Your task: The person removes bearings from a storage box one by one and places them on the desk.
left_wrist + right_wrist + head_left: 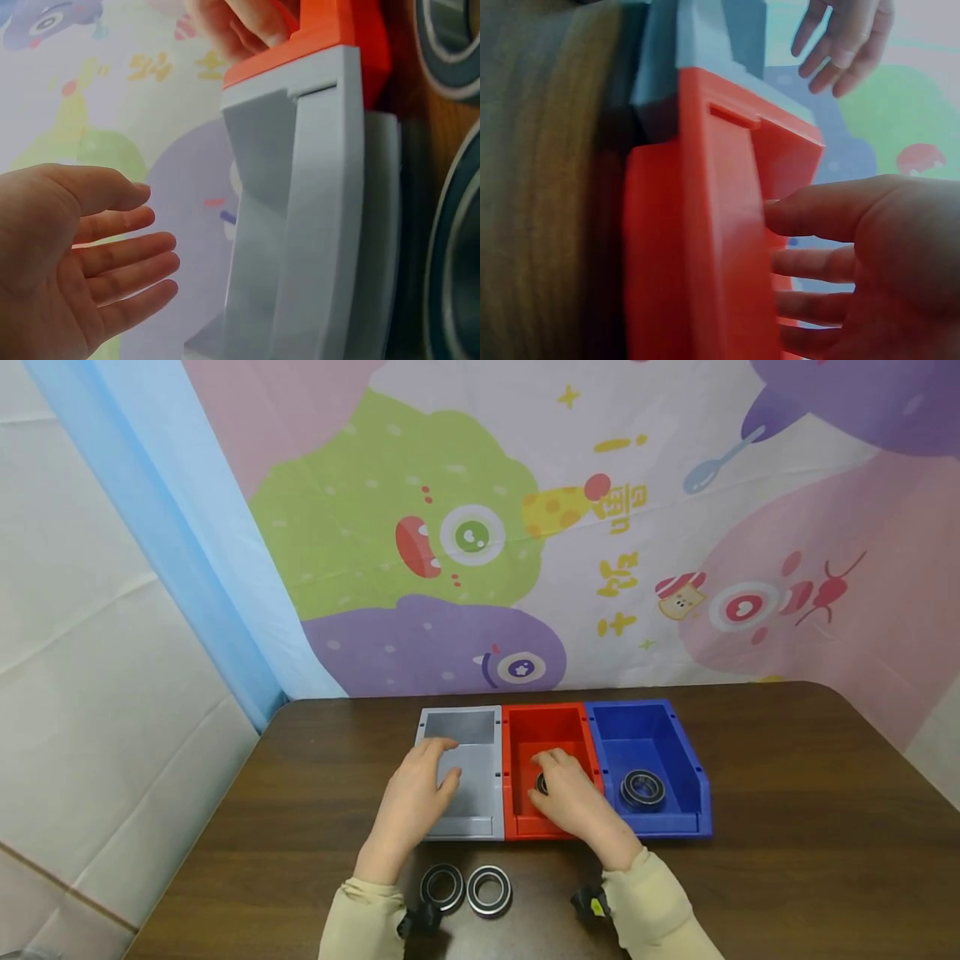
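My left hand (411, 797) hovers over the grey bin (476, 781), thumb apart from the loosely extended fingers, nothing between them. In the left wrist view, the left palm (45, 262) and spread fingers face the bin's side. My right hand (573, 793) reaches into the red bin (525, 735). A ball bearing (541, 784) shows in the gap between its thumb and fingers, partly covered by the hand. From the right wrist, the right fingers (810, 262) look straight and spaced out, their tips behind the red bin's front lip.
The blue bin (626, 731) adjoins the red one and holds another bearing (627, 791). Two more bearings, a left one (427, 888) and a right one (473, 893), lie on the brown table (285, 827) before the grey bin. A printed curtain (480, 652) hangs behind.
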Demonstrator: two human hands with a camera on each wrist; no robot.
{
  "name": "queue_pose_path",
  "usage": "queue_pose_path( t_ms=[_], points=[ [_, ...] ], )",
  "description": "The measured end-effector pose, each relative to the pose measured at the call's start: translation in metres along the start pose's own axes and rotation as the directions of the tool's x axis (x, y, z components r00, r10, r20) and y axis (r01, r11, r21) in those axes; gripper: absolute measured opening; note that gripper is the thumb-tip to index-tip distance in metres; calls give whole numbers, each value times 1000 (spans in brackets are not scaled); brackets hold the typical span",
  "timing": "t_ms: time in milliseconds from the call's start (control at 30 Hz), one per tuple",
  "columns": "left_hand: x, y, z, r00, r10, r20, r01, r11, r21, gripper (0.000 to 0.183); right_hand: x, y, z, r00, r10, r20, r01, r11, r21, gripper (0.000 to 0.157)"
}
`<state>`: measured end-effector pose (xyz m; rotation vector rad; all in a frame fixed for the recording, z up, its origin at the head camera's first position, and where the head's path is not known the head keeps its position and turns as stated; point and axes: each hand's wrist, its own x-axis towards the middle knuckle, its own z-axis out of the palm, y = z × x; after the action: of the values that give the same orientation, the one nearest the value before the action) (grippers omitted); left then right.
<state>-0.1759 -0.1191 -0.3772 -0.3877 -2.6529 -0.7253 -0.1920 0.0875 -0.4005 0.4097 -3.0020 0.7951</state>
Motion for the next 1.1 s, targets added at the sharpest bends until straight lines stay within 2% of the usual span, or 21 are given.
queue_pose_path(
  t_ms=[200,433,900,1100],
  points=[
    [-2,6,13,997,28,66,-28,1000,2,35,1,2,10,999,-6,-40,4,999,-42,44],
    [-4,12,22,989,57,140,-57,998,-9,41,1,5,20,995,46,-87,-49,998,-37,47],
    [-5,15,34,973,97,211,-94,995,-25,47,4,6,23,994,106,-38,-107,994,-24,47],
    [-6,16,37,966,93,241,-87,996,-35,52,4,5,24,992,127,-22,-127,992,-22,47]
  ],
)
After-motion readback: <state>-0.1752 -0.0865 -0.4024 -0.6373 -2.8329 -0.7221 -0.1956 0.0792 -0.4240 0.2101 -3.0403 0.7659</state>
